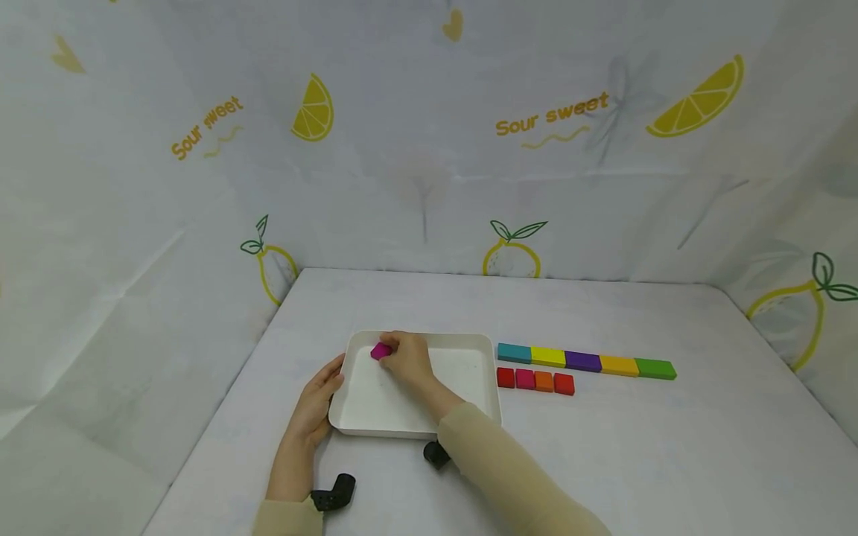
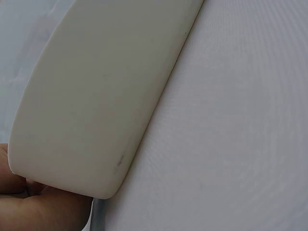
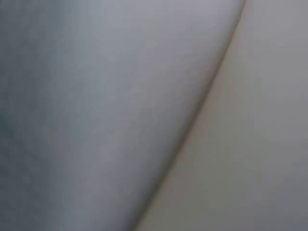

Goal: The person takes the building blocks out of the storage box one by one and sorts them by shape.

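Note:
A shallow white tray (image 1: 462, 380) with rounded corners lies on the table. My left hand (image 1: 313, 402) holds it at the left side, fingertips at the rim; in the left wrist view, fingers (image 2: 48, 207) show by a corner of the tray wall (image 2: 101, 106). Over the tray's far left part, my right hand (image 1: 410, 359) pinches a small magenta block (image 1: 380, 351) between thumb and fingers. The block looks many-sided, and the fingers cover its right side. The right wrist view is blurred, with neither hand nor block in it.
Right of the tray runs a row of longer blocks: teal (image 1: 514, 353), yellow (image 1: 547, 356), purple (image 1: 582, 361), amber (image 1: 619, 365) and green (image 1: 655, 368). A shorter row of small red, pink and orange blocks (image 1: 544, 382) lies nearer. Printed cloth (image 1: 409, 149) hangs behind the table.

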`<state>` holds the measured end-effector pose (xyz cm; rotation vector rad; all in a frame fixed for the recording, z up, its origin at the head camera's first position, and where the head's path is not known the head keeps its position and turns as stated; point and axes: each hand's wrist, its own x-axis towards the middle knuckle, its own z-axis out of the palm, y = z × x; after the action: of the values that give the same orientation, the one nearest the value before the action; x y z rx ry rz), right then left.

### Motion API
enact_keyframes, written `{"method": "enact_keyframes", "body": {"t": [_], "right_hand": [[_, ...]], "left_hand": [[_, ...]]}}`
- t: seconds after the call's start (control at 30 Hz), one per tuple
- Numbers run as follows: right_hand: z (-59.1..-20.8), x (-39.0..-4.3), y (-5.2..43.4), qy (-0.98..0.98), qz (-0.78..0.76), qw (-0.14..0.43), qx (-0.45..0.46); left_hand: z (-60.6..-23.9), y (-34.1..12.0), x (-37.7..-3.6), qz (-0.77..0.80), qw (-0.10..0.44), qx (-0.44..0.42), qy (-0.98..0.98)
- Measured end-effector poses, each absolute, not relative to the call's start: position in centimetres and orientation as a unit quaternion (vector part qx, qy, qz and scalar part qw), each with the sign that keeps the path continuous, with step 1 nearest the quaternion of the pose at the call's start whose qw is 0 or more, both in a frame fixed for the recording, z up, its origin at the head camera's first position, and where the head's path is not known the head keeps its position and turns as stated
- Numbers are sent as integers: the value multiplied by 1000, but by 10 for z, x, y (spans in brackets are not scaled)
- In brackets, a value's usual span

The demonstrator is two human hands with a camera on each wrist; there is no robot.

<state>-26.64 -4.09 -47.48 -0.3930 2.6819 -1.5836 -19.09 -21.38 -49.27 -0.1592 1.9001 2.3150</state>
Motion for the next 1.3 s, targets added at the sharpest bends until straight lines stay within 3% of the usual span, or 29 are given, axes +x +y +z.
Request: {"method": "enact_keyframes", "body": {"t": [0.37, 0.6, 0.93, 1.3], "right_hand": [[-466, -266, -33, 855, -503, 14, -131], [-442, -263, 3, 840, -522, 13, -147], [-434, -255, 119, 835, -538, 4, -114], [-429, -239, 255, 894, -442, -15, -68]], "left_hand": [[-489, -214, -191, 766, 69, -61, 636], [-489, -214, -192, 765, 71, -59, 638], [-490, -215, -191, 762, 75, -66, 640], [-488, -213, -189, 762, 70, -58, 641]]}}
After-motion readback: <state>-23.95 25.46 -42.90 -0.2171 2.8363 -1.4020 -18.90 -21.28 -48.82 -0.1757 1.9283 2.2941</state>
